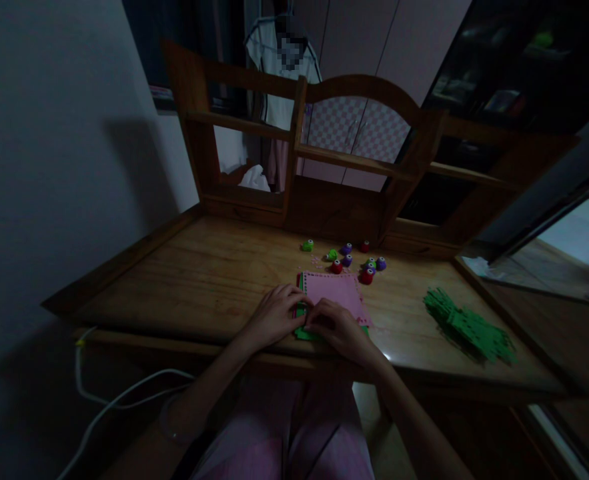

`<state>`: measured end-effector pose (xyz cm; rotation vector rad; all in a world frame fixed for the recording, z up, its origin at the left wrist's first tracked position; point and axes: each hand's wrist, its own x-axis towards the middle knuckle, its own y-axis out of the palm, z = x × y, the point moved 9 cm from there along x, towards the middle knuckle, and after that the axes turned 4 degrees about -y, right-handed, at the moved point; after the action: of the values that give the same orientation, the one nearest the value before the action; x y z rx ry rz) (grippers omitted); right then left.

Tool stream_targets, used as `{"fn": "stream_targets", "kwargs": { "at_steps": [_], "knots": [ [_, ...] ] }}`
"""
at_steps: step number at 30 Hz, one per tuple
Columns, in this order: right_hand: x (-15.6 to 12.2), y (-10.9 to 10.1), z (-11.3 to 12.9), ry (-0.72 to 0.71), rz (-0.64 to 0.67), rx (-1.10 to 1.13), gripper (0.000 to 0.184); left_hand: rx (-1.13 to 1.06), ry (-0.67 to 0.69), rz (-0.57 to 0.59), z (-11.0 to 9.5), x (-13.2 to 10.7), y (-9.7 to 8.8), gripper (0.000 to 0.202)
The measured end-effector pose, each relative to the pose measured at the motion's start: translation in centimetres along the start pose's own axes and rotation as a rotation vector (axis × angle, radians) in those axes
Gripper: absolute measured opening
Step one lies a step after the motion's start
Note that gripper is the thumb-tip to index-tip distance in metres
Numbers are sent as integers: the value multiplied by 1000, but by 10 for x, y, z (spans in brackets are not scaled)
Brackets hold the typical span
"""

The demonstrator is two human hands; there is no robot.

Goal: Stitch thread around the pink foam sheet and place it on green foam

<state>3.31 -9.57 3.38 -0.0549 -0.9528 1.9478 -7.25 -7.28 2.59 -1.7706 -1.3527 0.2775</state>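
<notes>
A pink foam sheet (335,291) lies on a green sheet (304,331) near the front edge of a wooden desk (209,280). My left hand (274,315) and my right hand (338,329) meet at the sheets' near left corner. Both have curled fingers pressed on the sheets' edge. What they pinch between them is hidden in the dim light. Just beyond the sheets sit several small craft punches, among them a red punch (367,275), a green punch (307,245) and a purple punch (381,263).
A pile of green cut foam pieces (467,325) lies at the desk's right. A wooden hutch (324,167) with shelves rises at the back. A white cable (109,400) hangs off the front left. A grey wall stands on the left.
</notes>
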Motion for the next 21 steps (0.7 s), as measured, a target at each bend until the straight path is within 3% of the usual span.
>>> {"fn": "stream_targets", "kwargs": {
  "at_steps": [21],
  "knots": [
    [1,-1,3,-22,75,165,11,27,-17,19,2,0,1,24]
  ]
}}
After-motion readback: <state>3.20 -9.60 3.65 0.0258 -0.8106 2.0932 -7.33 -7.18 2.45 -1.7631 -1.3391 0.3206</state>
